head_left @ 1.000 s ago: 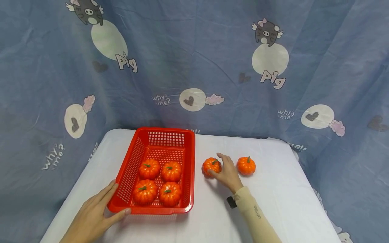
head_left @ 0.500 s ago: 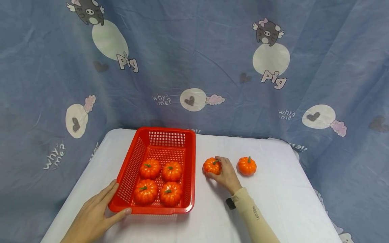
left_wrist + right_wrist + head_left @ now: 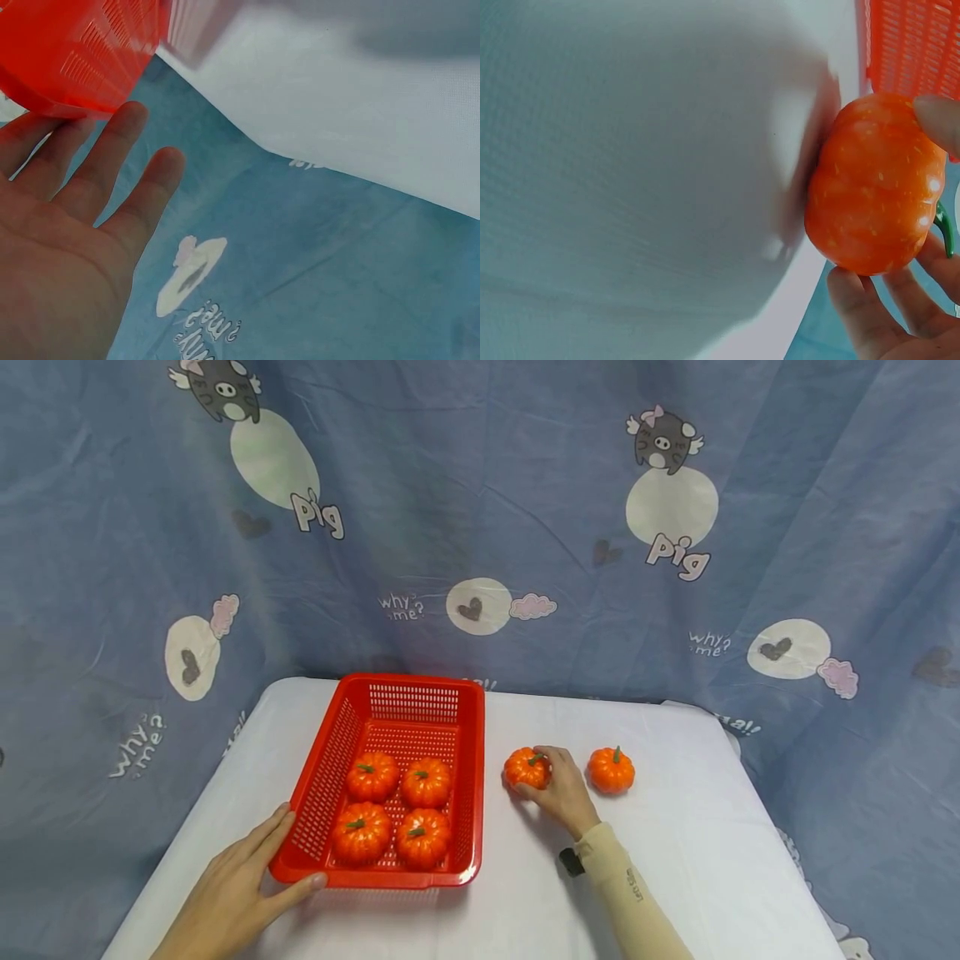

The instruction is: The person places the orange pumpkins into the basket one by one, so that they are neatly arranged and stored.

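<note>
- on white table, right of slotted red basket: pinching glossy, ribbed pumpkin between right hand fingers and thumb
- touching basket's rounded corner with left hand, fingers spread
- leaving narrow gap to basket

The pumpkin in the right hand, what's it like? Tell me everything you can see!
That pumpkin is round and squat, shiny orange with ribbed sides, little yellow flecks and a curved green stem on top. It looks like plastic. It's on the white table, or barely above it, between the red basket and another pumpkin. The right hand holds it, thumb on one side, fingers on the other.
</note>
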Demonstrator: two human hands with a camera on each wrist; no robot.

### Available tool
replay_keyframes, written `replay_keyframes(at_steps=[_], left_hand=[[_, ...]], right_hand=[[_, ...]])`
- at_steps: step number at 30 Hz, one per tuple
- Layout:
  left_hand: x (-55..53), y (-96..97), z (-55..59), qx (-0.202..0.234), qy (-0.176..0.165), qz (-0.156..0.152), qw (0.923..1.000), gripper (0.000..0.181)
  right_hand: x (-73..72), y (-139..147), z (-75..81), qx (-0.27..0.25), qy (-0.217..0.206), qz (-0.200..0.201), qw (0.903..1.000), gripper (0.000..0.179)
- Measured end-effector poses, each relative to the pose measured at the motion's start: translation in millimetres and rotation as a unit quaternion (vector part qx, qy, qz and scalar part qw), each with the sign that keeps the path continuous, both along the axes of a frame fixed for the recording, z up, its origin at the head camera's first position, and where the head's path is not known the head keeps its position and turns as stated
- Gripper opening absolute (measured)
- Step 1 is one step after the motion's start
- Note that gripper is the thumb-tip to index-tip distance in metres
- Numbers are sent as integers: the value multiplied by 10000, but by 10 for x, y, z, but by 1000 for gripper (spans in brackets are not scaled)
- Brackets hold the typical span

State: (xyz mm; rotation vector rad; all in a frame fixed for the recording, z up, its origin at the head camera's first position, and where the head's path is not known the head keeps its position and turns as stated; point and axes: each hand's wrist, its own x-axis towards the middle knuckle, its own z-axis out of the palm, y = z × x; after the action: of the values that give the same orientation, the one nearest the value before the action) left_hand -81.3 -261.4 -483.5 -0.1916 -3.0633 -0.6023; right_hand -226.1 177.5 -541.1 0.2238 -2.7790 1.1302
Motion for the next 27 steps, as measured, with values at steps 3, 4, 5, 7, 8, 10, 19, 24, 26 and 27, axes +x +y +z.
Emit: replay_keyframes(at_steps=[3,4,5,7,8,10,19,24,26,27], left_hand=[[-6,0,6,25,52,-8,10000,109],[-6,0,10,39,68,-5,10000,109],[-6,2,13,45,55,8,10000,109],[-4,4,17,35,2,31,10000,110],[-2,5,17,27,-34,47,10000,110],[-1,14,17,-1,-152,91,9998,112],[-5,26,17,14,-124,94,9999,112],[-2,31,27,-45,-241,134,9996,113],[-3,28,21,-34,-226,123,9997,112],[-3,25,17,-23,-205,112,9997,112]], right_hand=[[-16,3,9,12,47,-41,10000,68],[-23,4,11,20,81,-46,10000,68],[-31,6,12,26,128,-43,9999,68],[-44,9,21,-26,232,-30,9997,67],[-53,10,26,-28,282,-27,9996,67],[-68,12,51,-90,376,-32,9992,66],[-105,-32,291,-552,725,89,9958,67],[-131,-82,365,-773,980,129,9921,68],[-136,-107,395,-834,1117,153,9901,69],[-139,-121,413,-862,1173,165,9892,70]])
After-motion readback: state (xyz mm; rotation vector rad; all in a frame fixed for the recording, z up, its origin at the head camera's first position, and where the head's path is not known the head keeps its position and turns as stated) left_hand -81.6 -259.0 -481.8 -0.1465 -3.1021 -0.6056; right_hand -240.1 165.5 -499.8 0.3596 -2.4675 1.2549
